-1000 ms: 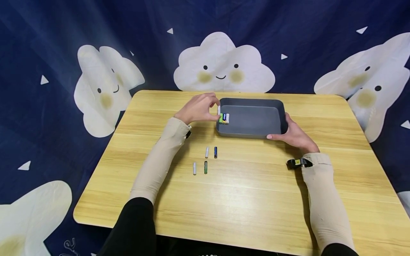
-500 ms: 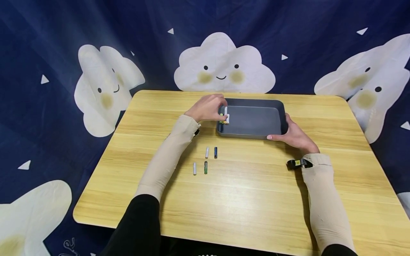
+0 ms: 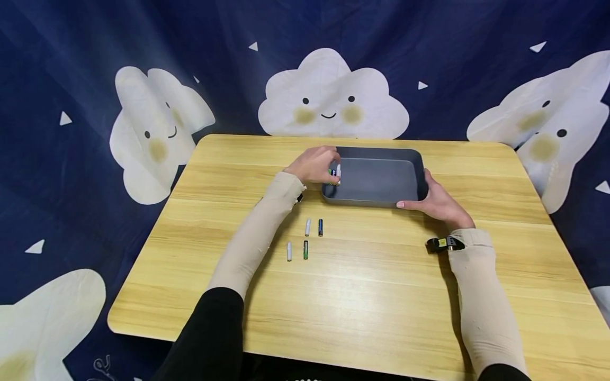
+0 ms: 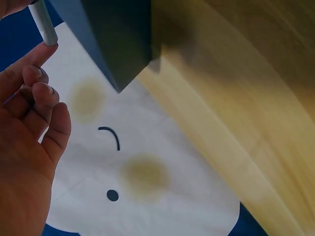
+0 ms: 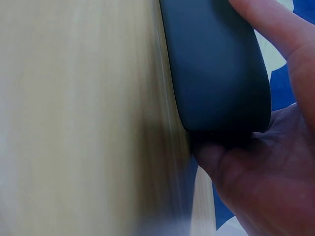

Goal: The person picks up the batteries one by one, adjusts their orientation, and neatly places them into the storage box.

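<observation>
My left hand (image 3: 314,165) is over the left end of the dark grey tray (image 3: 381,180). Between thumb and fingertip it pinches a white battery (image 4: 44,23), seen most plainly in the left wrist view. Beneath those fingers several batteries stand side by side in the tray, partly covered by the hand. My right hand (image 3: 438,201) grips the tray's near right corner, thumb along the front wall and fingers around the right end. In the right wrist view the tray's rounded outer wall (image 5: 216,69) lies between thumb and fingers.
On the wooden table (image 3: 381,296), in front of the tray, lie a white battery (image 3: 307,227), a blue battery (image 3: 321,227), another white battery (image 3: 289,252) and a green battery (image 3: 306,250). A dark blue cloud-patterned curtain (image 3: 229,32) hangs behind the table.
My left hand has moved right and then lower with the white battery, from the tray's left rim to beside the batteries inside. The right hand and the tray have stayed put.
</observation>
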### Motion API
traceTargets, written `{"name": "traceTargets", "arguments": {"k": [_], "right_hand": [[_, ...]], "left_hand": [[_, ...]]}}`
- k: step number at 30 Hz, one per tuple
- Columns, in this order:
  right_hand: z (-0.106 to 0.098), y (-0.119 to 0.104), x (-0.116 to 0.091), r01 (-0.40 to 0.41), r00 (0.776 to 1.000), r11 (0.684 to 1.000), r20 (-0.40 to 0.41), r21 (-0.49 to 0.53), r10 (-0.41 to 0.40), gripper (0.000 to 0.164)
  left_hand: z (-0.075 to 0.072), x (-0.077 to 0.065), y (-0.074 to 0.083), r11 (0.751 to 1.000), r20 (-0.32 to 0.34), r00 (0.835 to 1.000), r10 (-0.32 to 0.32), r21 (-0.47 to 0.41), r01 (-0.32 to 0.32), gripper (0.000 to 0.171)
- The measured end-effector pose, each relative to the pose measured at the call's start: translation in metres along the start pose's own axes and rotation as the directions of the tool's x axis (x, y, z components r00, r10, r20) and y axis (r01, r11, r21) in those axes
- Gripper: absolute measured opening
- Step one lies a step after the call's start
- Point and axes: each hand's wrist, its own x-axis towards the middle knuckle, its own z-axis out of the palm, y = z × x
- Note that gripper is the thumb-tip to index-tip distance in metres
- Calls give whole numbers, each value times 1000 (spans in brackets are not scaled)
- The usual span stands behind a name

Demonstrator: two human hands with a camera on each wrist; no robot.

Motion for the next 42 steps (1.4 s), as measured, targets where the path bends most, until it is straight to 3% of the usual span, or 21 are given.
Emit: {"name": "traceTargets", "arguments": {"k": [21, 42], "right_hand": [[1, 1, 0, 28, 999, 999, -16, 44, -27, 137], [1, 3, 1, 24, 1000, 1000, -18, 21, -23, 138]], "left_hand": [[28, 21, 1, 999, 61, 998, 18, 47, -21, 43], [32, 27, 3, 980, 111, 994, 21, 196, -42, 35]]}}
